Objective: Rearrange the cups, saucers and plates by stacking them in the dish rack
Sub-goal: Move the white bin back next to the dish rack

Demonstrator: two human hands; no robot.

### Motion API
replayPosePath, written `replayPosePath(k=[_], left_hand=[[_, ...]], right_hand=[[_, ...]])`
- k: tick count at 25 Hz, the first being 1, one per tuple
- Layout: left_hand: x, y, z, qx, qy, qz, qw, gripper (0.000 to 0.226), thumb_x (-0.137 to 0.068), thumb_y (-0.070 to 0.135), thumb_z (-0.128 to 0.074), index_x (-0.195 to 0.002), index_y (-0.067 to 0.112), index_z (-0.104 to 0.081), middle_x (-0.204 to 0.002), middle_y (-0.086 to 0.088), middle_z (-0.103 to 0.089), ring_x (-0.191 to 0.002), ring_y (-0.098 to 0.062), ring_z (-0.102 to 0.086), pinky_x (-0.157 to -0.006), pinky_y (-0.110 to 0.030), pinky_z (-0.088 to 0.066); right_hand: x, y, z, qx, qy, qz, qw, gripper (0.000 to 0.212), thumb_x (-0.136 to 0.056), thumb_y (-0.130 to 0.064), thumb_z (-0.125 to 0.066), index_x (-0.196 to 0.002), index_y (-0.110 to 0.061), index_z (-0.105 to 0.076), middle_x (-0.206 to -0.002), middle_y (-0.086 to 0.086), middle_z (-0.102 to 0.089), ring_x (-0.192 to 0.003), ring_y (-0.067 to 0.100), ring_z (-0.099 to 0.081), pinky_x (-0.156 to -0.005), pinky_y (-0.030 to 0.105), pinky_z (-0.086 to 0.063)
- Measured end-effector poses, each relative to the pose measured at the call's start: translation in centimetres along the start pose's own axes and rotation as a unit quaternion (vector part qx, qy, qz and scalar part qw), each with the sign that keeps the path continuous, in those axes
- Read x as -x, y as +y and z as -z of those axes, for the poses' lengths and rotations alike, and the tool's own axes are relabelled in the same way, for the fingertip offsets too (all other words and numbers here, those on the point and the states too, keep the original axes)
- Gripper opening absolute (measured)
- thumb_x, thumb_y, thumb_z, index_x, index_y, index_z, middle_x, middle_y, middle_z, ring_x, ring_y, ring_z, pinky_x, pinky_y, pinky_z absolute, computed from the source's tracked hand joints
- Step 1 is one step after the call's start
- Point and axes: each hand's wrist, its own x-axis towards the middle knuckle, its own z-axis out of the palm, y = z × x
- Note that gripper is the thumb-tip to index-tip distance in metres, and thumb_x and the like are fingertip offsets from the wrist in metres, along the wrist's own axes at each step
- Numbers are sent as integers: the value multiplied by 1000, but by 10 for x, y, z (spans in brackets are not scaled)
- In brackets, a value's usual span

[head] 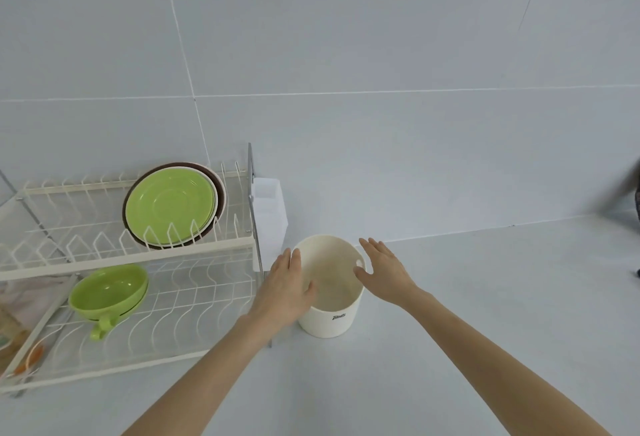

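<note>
No grip is closed yet. The left hand (287, 288) is spread flat, fingers together, against the left rim of the cream container (329, 288), its fingertips lapping over the rim edge. The right hand (382, 271) is open wide at the right rim, thumb at or just inside the lip; contact there cannot be confirmed. Nothing is held.

The container stands upright on the bench (485, 297), lower centre of the frame, just right of the dish rack (131, 252). It looks empty, though the inside is only partly seen.

Risks, as judged from here:
- If the container is lifted by flat palms on a smooth wall, slip is likely and it could be dropped on the bench.
- The left hand is crowded against the rack's upright end post (254, 213) and the white box (268, 217) behind it; knuckles or the container could be knocked into either when it is raised.
- Uneven palm pressure could tip the container toward the rack.

Task items are already racked at left of frame: a green saucer (169, 205) standing on edge in the upper tier, backed by a pale plate and a brown plate (130, 227). The green cups (109, 291), two by the look of it, are nested on the lower tier, handle toward the camera. The cups are tilted on the wires and close to the front edge, so a jolt to the rack could slide them off. The plates lean in shared slots and could be rattled loose the same way.
</note>
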Motion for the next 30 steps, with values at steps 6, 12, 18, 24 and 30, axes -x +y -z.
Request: replayPosePath(k=[6, 12, 18, 24, 30], left_hand=[[-17, -19, -44, 192, -52, 110, 974, 64, -88, 21, -49, -138, -2, -16, -144, -16, -31, -130, -28, -36, -103, -34, -33], [-30, -26, -71, 322, -14, 167, 932, 70, -88, 15, -48, -143, 14, -6, -134, -6, -47, -113, -22, -49, -86, -24, -36], [-25, -30, -79, 394, 56, 165, 902, 59, -85, 1, -43, -137, 24, -29, -97, 22, -54, -104, -15, -55, -83, -22, -36], [-1, -24, -62, 415, 60, 162, 893, 55, -82, -1, -43, -129, 28, -43, -107, 14, -61, -105, -11, -58, -70, -1, -38], [75, -28, -52, 454, 47, 178, 872, 59, -83, 0, -42, -132, 31, -43, -127, 0, -60, -118, -21, -54, -97, -35, -43]], right_hand=[[-31, 28, -30, -105, -44, -69, 991, 67, -92, -27, -44, -147, -12, -8, -154, 7, -22, -141, 26, -24, -110, 33, -23], [-52, 42, -55, -239, -48, -124, 962, 51, -91, -27, -43, -140, -23, -31, -136, 2, -51, -125, 26, -44, -96, 31, -38], [-47, 41, -62, -299, -27, -141, 943, 38, -89, -25, -43, -127, -23, -47, -106, -3, -58, -102, 19, -49, -81, 27, -36], [-8, 33, -55, -294, -1, -131, 947, 32, -89, -28, -44, -119, -19, -52, -100, -4, -59, -99, 19, -51, -78, 26, -37], [69, 13, -70, -306, 13, -146, 940, 25, -88, -27, -45, -111, -21, -54, -85, -13, -57, -88, 14, -52, -62, 21, -38]])
